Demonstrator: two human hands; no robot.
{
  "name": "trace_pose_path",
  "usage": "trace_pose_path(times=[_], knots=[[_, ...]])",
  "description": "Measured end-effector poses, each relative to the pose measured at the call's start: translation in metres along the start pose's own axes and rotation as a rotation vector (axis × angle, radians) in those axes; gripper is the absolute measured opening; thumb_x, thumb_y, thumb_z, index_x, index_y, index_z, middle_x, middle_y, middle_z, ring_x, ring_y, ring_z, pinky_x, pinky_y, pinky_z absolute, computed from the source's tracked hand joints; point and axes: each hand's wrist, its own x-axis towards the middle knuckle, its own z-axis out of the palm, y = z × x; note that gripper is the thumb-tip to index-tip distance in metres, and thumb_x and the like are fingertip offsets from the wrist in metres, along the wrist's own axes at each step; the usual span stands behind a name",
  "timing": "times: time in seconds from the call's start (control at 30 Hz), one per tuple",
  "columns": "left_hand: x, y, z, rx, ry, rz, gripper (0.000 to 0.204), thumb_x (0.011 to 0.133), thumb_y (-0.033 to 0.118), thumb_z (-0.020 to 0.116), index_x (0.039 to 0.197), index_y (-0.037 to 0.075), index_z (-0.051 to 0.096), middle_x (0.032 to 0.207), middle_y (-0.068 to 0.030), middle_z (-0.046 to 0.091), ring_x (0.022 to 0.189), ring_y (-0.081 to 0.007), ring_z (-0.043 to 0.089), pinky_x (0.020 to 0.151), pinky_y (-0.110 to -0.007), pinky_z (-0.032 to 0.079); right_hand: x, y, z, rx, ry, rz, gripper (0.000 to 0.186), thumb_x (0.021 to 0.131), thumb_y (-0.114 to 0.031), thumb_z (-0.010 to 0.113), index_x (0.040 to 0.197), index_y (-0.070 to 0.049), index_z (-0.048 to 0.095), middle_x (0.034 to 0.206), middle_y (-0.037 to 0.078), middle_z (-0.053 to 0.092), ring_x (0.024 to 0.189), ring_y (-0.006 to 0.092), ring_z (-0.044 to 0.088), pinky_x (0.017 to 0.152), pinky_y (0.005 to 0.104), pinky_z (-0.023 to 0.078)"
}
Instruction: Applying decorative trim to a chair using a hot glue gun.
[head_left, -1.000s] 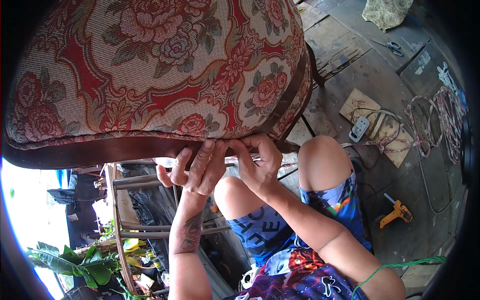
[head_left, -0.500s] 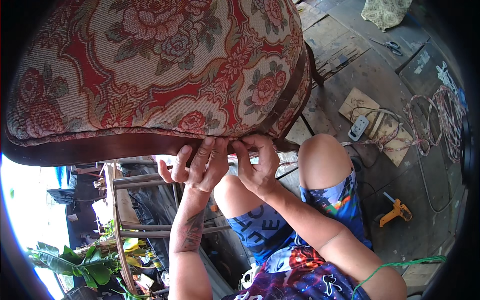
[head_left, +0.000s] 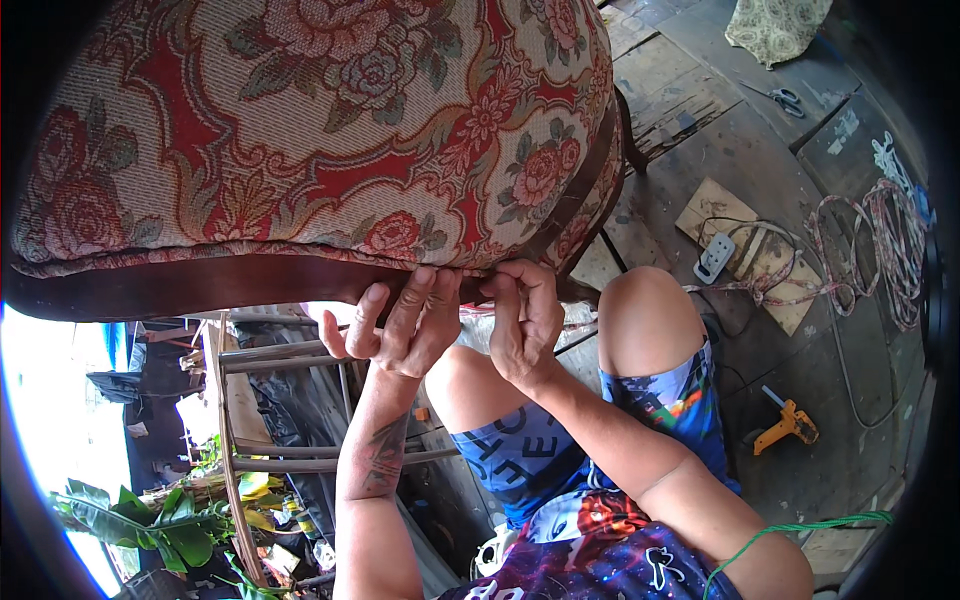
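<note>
A chair seat in floral fabric [head_left: 390, 120], cream, red and green, rises in front of me above a dark brown wooden rail [head_left: 200, 285]. Along the seam where fabric meets wood runs a strip of matching piping [head_left: 300, 250]. My left hand [head_left: 405, 325] has its index and middle fingertips against this piping; its other fingers fan out to the left, and its thumb is hidden. Close beside it, my right hand [head_left: 527, 320] pinches the same edge between thumb and bent index finger. The exact bit between the fingertips is too small to make out.
On the wooden floor to the right lie an orange glue gun [head_left: 787, 426], a white power strip [head_left: 713, 257] on a board, a coiled cord [head_left: 895, 250] and scissors [head_left: 786, 101]. Patterned cloth [head_left: 775, 30] lies far right. A wooden frame [head_left: 290, 465] stands lower left.
The seat has shifted slightly up and right in view. My right hand has turned a little and moved slightly right, widening its gap from the left hand, which stays on the piping.
</note>
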Motion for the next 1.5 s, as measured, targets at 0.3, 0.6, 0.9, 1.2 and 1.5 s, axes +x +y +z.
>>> trace_pose_path(times=[0.3,0.6,0.9,1.2,1.5], knots=[[-0.009,-0.003,-0.001,0.015,-0.044,-0.022,0.022,0.08,0.029,0.082,0.1,0.031,0.074,0.123,0.0154,0.064,0.13,-0.0184,0.044,0.119,-0.054,0.018,0.004,0.0,-0.002,-0.053,-0.057,-0.041,0.007,0.098,0.001,0.059,0.105,0.002,0.062,0.087,0.009,0.066,0.076,0.0133,0.065,0.07,0.026,0.052],[-0.007,0.001,0.003,0.043,0.019,-0.071,0.009,0.084,0.04,0.079,0.091,0.037,0.073,0.116,0.0202,0.069,0.124,-0.0122,0.05,0.118,-0.053,0.019,0.006,0.0,0.005,0.036,-0.056,-0.055,0.01,0.092,0.004,0.069,0.099,0.002,0.063,0.088,0.009,0.069,0.08,0.0136,0.071,0.069,0.0256,0.058],[-0.009,0.002,0.0,0.049,-0.02,-0.098,0.009,0.085,0.042,0.077,0.092,0.038,0.073,0.117,0.0207,0.069,0.123,-0.0117,0.05,0.117,-0.052,0.02,0.005,0.002,0.004,0.056,-0.089,-0.031,0.012,0.093,0.003,0.069,0.102,0.003,0.06,0.088,0.01,0.07,0.079,0.0128,0.071,0.069,0.0242,0.058],[-0.012,0.006,-0.003,0.067,-0.036,-0.119,0.01,0.087,0.046,0.074,0.093,0.038,0.074,0.119,0.0212,0.068,0.124,-0.0111,0.05,0.117,-0.05,0.019,0.007,-0.005,0.008,-0.062,-0.048,-0.063,0.013,0.094,0.001,0.069,0.098,0.002,0.057,0.087,0.01,0.069,0.076,0.0123,0.07,0.066,0.0245,0.057],[-0.016,0.008,0.004,0.062,0.004,-0.129,0.01,0.085,0.045,0.075,0.093,0.038,0.074,0.119,0.0202,0.069,0.125,-0.0119,0.05,0.117,-0.051,0.018,0.004,0.003,0.003,-0.083,-0.059,-0.058,0.012,0.095,0.0,0.068,0.099,0.0,0.057,0.088,0.005,0.066,0.076,0.007,0.062,0.066,0.0212,0.052]])
